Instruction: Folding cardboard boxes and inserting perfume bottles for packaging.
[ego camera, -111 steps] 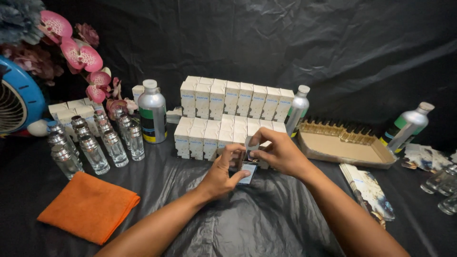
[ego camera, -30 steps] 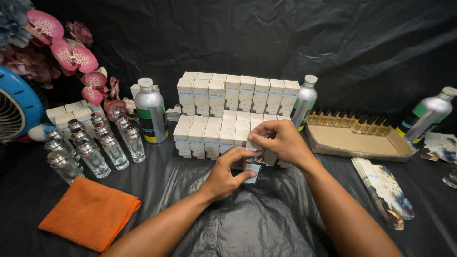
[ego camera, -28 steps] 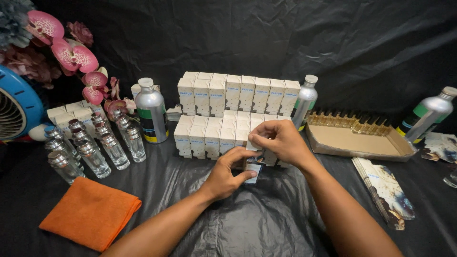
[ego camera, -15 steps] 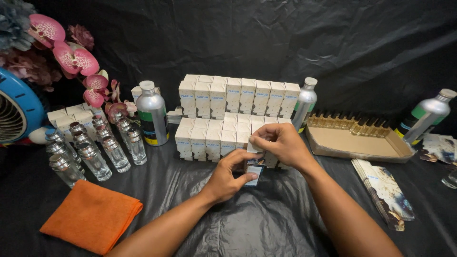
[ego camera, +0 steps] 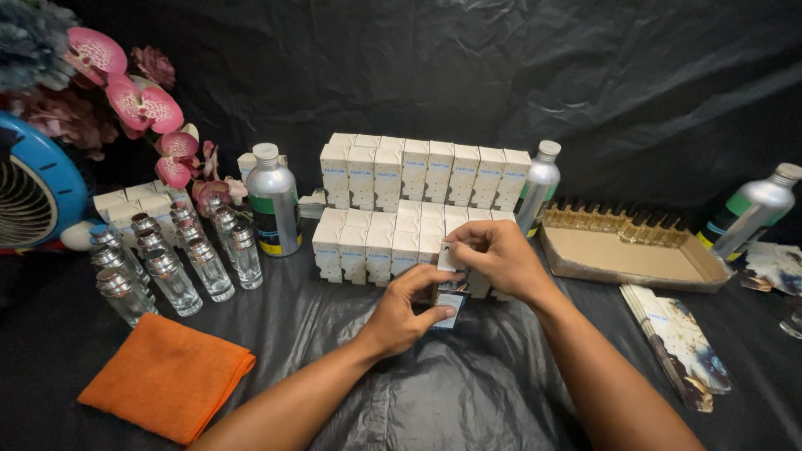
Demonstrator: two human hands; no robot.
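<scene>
Fingers [ego camera: 422,316] of the left hand [ego camera: 401,313] pinch the lower part of a small box [ego camera: 452,299], thumb below and forefinger curled over its near face, while fingers [ego camera: 458,247] of the right hand [ego camera: 499,260] close on its upper flap from above. Both hands are grasping this 1 box; neither is loose or clenched empty. The box sits between the 2 hands, held just above the black sheet [ego camera: 468,384] covering the table, directly in front of the lower row of white cartons [ego camera: 376,246]. Its long axis stands roughly upright, tilted a little toward the person, with the pale top end under the right hand and the darker printed bottom end at the left thumb. The left hand lies below and slightly left of it, the right hand above and right, and both touch it, so neither is nearer.

Behind, a second row of white cartons [ego camera: 418,171] stands stacked higher. A silver bottle [ego camera: 273,200] with a green and dark label stands left of the cartons, another slim silver bottle [ego camera: 539,185] right of them. Clear glass vials [ego camera: 180,263] with metal collars cluster at far left, beside an orange cloth [ego camera: 167,386]. A shallow cardboard tray [ego camera: 635,259] lies to the right, with flat printed sleeves [ego camera: 677,338] near it.
</scene>
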